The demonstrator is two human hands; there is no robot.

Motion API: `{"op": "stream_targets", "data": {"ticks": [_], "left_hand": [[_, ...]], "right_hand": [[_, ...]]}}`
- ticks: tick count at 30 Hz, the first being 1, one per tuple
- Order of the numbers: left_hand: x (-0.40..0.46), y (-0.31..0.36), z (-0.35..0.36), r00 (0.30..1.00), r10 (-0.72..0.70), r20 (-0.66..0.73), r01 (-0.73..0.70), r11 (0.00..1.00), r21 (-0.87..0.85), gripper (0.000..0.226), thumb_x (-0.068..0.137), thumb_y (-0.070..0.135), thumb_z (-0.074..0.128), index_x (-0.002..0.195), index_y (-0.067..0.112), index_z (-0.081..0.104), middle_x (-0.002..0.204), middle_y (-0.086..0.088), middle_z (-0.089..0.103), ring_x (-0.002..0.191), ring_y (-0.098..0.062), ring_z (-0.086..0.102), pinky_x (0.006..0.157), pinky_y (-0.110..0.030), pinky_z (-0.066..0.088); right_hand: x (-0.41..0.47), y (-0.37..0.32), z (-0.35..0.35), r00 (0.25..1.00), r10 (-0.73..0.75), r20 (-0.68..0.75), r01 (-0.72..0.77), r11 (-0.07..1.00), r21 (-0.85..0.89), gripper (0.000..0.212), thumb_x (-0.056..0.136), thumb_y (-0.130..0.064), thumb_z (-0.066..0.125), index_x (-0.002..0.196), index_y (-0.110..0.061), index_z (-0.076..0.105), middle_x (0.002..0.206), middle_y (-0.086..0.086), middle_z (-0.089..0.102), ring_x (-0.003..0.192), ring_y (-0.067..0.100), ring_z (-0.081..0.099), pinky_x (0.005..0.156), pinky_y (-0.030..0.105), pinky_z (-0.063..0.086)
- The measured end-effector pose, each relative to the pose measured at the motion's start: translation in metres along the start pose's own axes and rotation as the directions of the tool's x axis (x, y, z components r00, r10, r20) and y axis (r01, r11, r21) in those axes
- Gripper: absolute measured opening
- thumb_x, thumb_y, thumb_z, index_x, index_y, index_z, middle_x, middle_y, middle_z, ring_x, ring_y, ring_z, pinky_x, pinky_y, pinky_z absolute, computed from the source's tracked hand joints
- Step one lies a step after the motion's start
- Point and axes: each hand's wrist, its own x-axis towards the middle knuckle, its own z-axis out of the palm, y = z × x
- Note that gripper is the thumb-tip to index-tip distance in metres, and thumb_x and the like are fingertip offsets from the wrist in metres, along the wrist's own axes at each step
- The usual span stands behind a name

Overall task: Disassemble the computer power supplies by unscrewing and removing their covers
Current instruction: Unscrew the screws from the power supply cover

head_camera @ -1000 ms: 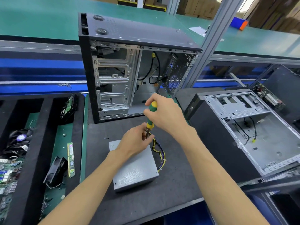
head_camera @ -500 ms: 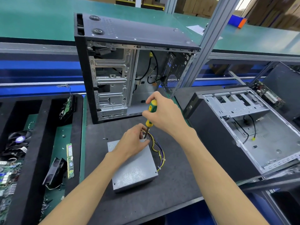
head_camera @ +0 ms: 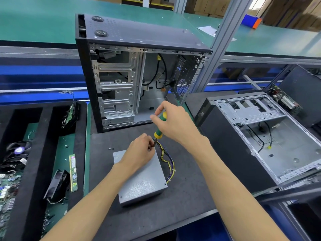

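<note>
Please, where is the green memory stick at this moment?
In the head view the green memory stick lies low on the left, on the green surface between black foam strips, just right of a black fan and left of the grey power supply.

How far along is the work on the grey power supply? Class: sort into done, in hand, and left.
Done: the power supply lies out on the mat, clear of the upright case.
In hand: the right hand holds the screwdriver at its far corner; the left hand steadies the shaft.
Left: the cover sits closed, not yet lifted.
</note>
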Motion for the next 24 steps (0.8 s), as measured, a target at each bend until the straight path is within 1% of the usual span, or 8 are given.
{"op": "stream_targets", "data": {"ticks": [3,6,9,12,14,19,21,24], "left_hand": [[0.001,0.002,0.003,1.000,-0.003,-0.014,0.004,0.999,0.032,0.004,0.083,0.017,0.063,0.084,0.015,0.060,0.088,0.001,0.059,0.081,-0.023,0.061,0.079,-0.039,0.051],[0.002,0.006,0.005,0.998,-0.003,-0.058,0.004,1.000,0.023,0.008,0.080,0.018,0.065,0.080,0.015,0.058,0.082,0.004,0.058,0.077,-0.023,0.059,0.075,-0.039,0.050],[0.006,0.003,0.000,0.993,-0.053,-0.107,0.043,0.994,-0.099,0.012,0.075,0.014,0.068,0.073,0.017,0.057,0.071,0.005,0.061,0.067,-0.017,0.056,0.067,-0.032,0.048],[0.008,-0.010,-0.017,0.988,-0.096,-0.125,0.065,0.971,-0.230,0.028,0.071,0.005,0.072,0.064,0.021,0.051,0.057,0.008,0.057,0.053,-0.006,0.049,0.057,-0.020,0.041],[0.009,-0.022,-0.032,0.986,-0.118,-0.116,0.085,0.963,-0.255,0.030,0.071,0.002,0.074,0.062,0.020,0.052,0.055,0.009,0.057,0.052,-0.003,0.050,0.053,-0.014,0.039],[0.011,-0.066,-0.065,0.957,-0.252,-0.143,0.199,0.931,-0.307,0.018,0.080,0.004,0.075,0.072,0.019,0.069,0.062,0.005,0.070,0.057,-0.010,0.068,0.059,-0.018,0.052],[0.006,-0.087,-0.069,0.938,-0.315,-0.147,0.256,0.912,-0.321,0.015,0.082,0.006,0.074,0.071,0.017,0.072,0.061,0.002,0.071,0.055,-0.012,0.068,0.059,-0.023,0.054],[-0.003,-0.116,-0.061,0.914,-0.377,-0.150,0.339,0.913,-0.227,0.015,0.082,0.011,0.076,0.070,0.018,0.073,0.061,0.006,0.069,0.057,-0.005,0.064,0.060,-0.016,0.050]], "right_hand": [[-0.005,-0.002,-0.003,0.997,-0.008,-0.082,0.013,0.998,0.055,0.020,0.088,-0.026,0.066,0.104,-0.025,0.054,0.069,-0.008,0.056,0.074,0.025,0.058,0.068,0.037,0.045],[-0.008,-0.005,-0.011,0.977,0.015,-0.212,0.021,0.986,0.168,0.022,0.081,-0.025,0.070,0.097,-0.026,0.055,0.065,-0.008,0.065,0.065,0.014,0.062,0.068,0.035,0.053],[-0.006,-0.006,-0.017,0.945,0.026,-0.325,0.070,0.957,0.281,0.018,0.080,-0.023,0.071,0.092,-0.024,0.057,0.069,-0.012,0.065,0.056,0.006,0.058,0.061,0.028,0.050],[0.000,-0.004,-0.018,0.920,0.107,-0.377,0.076,0.896,0.438,0.013,0.079,-0.023,0.068,0.089,-0.020,0.061,0.076,-0.003,0.067,0.064,0.011,0.060,0.066,0.030,0.051],[0.005,-0.003,-0.015,0.918,0.179,-0.354,0.045,0.839,0.542,0.010,0.079,-0.023,0.065,0.087,-0.019,0.062,0.074,0.000,0.070,0.069,0.014,0.066,0.068,0.031,0.055],[0.023,-0.005,0.012,0.936,0.272,-0.223,-0.032,0.697,0.716,0.004,0.080,-0.023,0.061,0.083,-0.020,0.061,0.064,-0.005,0.070,0.062,0.004,0.063,0.062,0.022,0.051],[0.030,-0.006,0.027,0.938,0.299,-0.176,-0.075,0.668,0.740,0.002,0.082,-0.019,0.062,0.082,-0.017,0.061,0.062,-0.008,0.069,0.057,0.000,0.059,0.054,0.015,0.045],[0.037,-0.006,0.048,0.933,0.345,-0.098,-0.149,0.620,0.770,0.006,0.085,-0.013,0.062,0.081,-0.017,0.062,0.061,-0.011,0.066,0.051,-0.004,0.054,0.045,0.009,0.037]]}}
